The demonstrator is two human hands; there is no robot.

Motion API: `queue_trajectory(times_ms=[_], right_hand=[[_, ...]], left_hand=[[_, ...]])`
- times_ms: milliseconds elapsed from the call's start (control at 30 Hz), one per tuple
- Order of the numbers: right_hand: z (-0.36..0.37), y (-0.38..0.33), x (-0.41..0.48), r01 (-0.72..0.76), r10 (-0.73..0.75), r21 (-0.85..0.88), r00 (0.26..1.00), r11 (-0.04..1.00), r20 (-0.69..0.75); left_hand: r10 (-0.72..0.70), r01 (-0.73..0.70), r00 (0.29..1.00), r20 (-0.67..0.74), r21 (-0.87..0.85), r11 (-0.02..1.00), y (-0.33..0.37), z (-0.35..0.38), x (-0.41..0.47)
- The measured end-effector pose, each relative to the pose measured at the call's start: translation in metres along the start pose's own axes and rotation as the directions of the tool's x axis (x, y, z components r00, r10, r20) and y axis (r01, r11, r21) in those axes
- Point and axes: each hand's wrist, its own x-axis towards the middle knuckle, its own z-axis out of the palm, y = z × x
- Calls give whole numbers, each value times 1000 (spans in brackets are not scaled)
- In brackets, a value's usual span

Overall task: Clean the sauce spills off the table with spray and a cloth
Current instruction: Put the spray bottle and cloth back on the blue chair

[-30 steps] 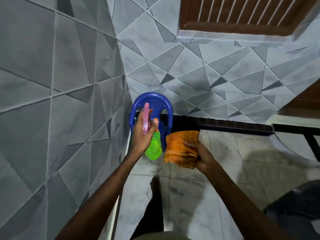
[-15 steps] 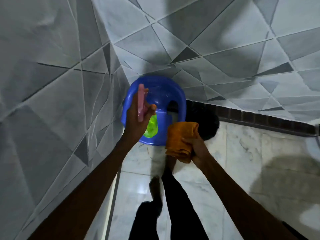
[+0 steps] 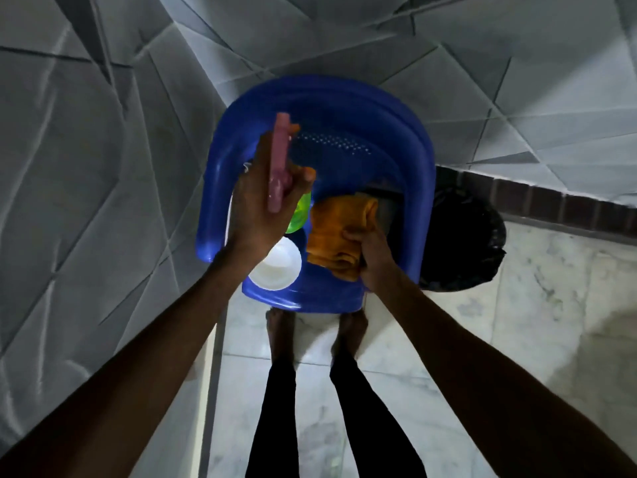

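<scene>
The left hand (image 3: 256, 208) is curled round the neck of the spray bottle (image 3: 280, 163), thumb on one side and fingers wrapped on the other; the bottle's pink trigger head rises above the knuckles and its bright green body shows below the hand. The right hand (image 3: 374, 253) grips a folded orange cloth (image 3: 336, 232), fingers closed over its near edge; the cloth hangs bunched just beside the bottle, the two close but apart. Both are held over the seat of a blue plastic chair (image 3: 362, 112), whose curved back has a patch of small holes. On the seat, under the left wrist, stands a white bowl (image 3: 275, 267); what shows of its inside is plain white, and part of it is hidden by the arm. Just to the right of the chair, touching or nearly touching it, is a round bin (image 3: 462, 243) lined with a black bag; its inside is too dark to tell what it holds. The person's bare feet (image 3: 281, 326) stand on the pale marble floor (image 3: 517, 305) at the chair's front edge; grey patterned wall tiles (image 3: 86, 167) close in the corner behind.
</scene>
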Motion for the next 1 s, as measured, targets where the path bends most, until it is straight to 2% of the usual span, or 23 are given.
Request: queue_trajectory(times_ms=[167,233,267,300,367,400,467,533,733,833,1000], right_hand=[[8,17,44,-43,43,-4,999,999,10],[5,23,52,-22,21,-73,1000,997,-3],[4,26,56,41,-46,-167,999,985,-27],[2,28,58,132,-156,-302,986,944,-56],[-4,30,60,265,-386,-585,918,766,-89],[-6,30,61,292,-466,-688,881,664,-76],[-12,29,63,264,-518,-799,853,540,-67],[-16,28,65,232,-520,-845,852,483,-64],[-21,23,66,182,-467,-895,884,406,-32],[-23,25,61,190,-457,-876,889,443,-39],[-26,28,56,186,-457,-904,889,385,-11]], left_hand=[[32,-32,999,-5,59,998,-35,5,1],[52,-50,999,-15,103,993,-41,6,-1],[58,-56,998,-17,114,992,-43,5,-1],[73,-72,997,-9,122,990,-41,6,1],[98,-100,995,20,117,988,-39,8,5],[93,-96,995,34,106,990,-38,10,7],[75,-81,995,59,113,990,-36,15,9],[66,-72,996,53,130,989,-37,19,7],[59,-50,996,-62,138,989,-35,26,-4],[80,-68,996,-50,201,977,-36,31,-11],[76,-79,997,21,207,975,-40,32,-20]])
